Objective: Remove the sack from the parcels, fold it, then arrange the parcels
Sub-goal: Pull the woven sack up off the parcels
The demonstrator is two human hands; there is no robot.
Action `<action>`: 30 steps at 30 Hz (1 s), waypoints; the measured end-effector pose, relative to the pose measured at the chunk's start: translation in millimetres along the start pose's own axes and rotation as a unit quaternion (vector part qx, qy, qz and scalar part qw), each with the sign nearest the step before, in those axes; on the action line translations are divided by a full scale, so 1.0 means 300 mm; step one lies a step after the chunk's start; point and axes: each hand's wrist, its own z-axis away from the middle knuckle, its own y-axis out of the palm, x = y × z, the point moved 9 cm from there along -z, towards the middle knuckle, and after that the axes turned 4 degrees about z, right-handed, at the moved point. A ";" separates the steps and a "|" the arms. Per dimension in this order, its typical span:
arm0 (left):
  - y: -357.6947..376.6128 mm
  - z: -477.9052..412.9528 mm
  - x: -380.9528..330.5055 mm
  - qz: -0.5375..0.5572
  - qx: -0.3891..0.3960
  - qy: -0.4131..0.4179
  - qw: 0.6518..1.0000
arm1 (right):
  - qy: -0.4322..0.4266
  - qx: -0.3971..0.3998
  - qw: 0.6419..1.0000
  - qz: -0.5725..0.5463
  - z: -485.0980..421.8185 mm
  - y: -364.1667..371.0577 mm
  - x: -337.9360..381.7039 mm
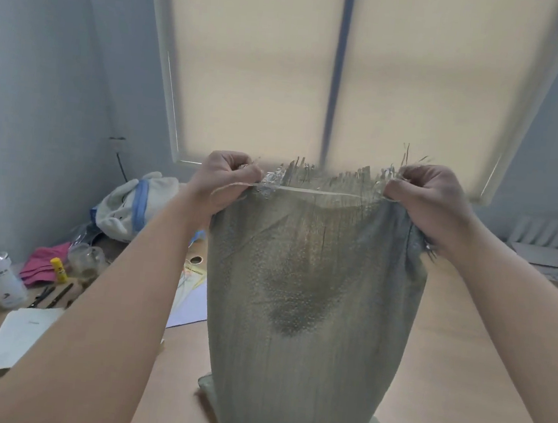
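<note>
Sack: woven, limp, light, frayed at the mouth; stands upright on table. Left hand and right hand each fist a top corner. Best held at corners. Parcels unseen.

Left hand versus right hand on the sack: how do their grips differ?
The right hand has a fold of the sack bunched under it; the left hand holds a flatter corner. Long frayed strands stick up beside the right hand; a loose thread trails under the left hand. Both fists grip the frayed top edge at about equal height, the sack's bottom resting on the table.
</note>
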 end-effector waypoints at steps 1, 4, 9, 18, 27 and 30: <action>0.013 -0.015 0.040 0.002 -0.007 -0.009 1.000 | -0.009 0.014 1.000 0.014 -0.019 0.008 -0.026; 0.036 -0.045 0.146 0.015 -0.025 -0.035 0.999 | -0.015 0.044 0.997 0.067 -0.064 0.027 -0.120; 0.047 -0.125 0.190 0.053 -0.045 -0.024 0.997 | 0.035 -0.021 0.998 0.041 -0.151 -0.022 -0.260; 0.073 -0.123 0.364 0.120 -0.123 -0.038 0.984 | 0.112 -0.077 0.991 -0.019 -0.072 -0.066 -0.480; 0.252 0.145 0.606 0.165 -0.065 -0.043 0.983 | 0.130 -0.104 0.983 -0.070 0.194 0.013 -0.717; 0.280 0.215 0.666 0.160 -0.053 -0.059 0.984 | 0.141 -0.110 0.979 -0.094 0.231 0.013 -0.780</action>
